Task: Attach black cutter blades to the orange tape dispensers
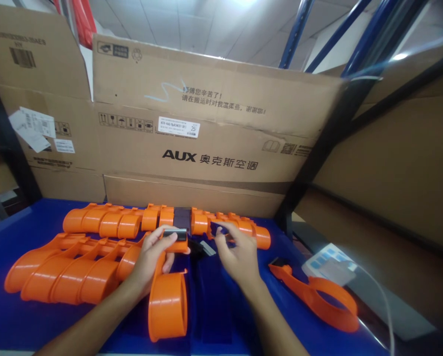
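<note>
My left hand [156, 252] is closed around the head of an orange tape dispenser [169, 301], whose round hub hangs down toward me. A black piece with a toothed metal edge [175, 235] sits at the top of that head, under my left thumb. My right hand [239, 252] is to the right, its thumb and fingers curved and apart, with nothing visible between them. Between both hands, more black pieces with metal edges [202, 248] lie on the blue table surface [221, 306].
Orange dispenser bodies [69, 277] lie in rows at left and along the back, with a dark block [182, 218] among the back ones. Another dispenser with a black tip [314, 296] lies at right, near a white-and-blue item [328, 264]. Cardboard [132, 153] walls the back.
</note>
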`<action>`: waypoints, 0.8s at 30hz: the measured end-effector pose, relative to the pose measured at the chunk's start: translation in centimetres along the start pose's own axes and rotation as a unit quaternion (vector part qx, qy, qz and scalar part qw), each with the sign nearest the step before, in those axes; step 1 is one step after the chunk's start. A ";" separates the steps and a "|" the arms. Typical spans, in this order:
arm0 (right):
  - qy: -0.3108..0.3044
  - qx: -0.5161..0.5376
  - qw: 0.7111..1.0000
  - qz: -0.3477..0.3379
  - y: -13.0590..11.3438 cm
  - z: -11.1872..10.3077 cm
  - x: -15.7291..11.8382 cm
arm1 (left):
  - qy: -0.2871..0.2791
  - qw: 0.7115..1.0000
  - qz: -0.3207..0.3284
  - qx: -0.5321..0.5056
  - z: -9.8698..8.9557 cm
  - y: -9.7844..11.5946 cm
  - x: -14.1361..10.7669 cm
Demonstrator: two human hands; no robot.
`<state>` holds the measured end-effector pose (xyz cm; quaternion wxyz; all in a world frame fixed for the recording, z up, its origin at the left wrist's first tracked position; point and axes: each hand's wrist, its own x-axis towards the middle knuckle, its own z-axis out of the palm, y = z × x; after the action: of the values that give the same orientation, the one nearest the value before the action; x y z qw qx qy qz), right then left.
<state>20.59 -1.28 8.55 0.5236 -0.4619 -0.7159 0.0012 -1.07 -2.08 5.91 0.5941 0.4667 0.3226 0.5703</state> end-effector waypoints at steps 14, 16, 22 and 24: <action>-0.253 -0.251 0.917 0.177 3.9 -1.9 2.1 | -0.005 1.000 0.006 0.002 0.5 -0.3 -0.7; -0.247 -0.263 0.913 0.191 4.3 -2.2 2.3 | -0.007 1.000 0.004 0.004 0.5 -0.4 -0.6; -0.238 -0.244 0.922 0.184 5.6 -2.8 2.1 | -0.013 1.000 0.002 0.023 0.5 -0.6 -0.5; -0.235 -0.246 0.922 0.185 5.6 -3.0 2.1 | -0.019 0.999 -0.001 0.028 0.6 -0.5 -0.6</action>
<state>26.47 1.90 8.71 0.2007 -0.6867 -0.6980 0.0303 -0.38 -2.76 5.59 0.5876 0.4932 0.3276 0.5516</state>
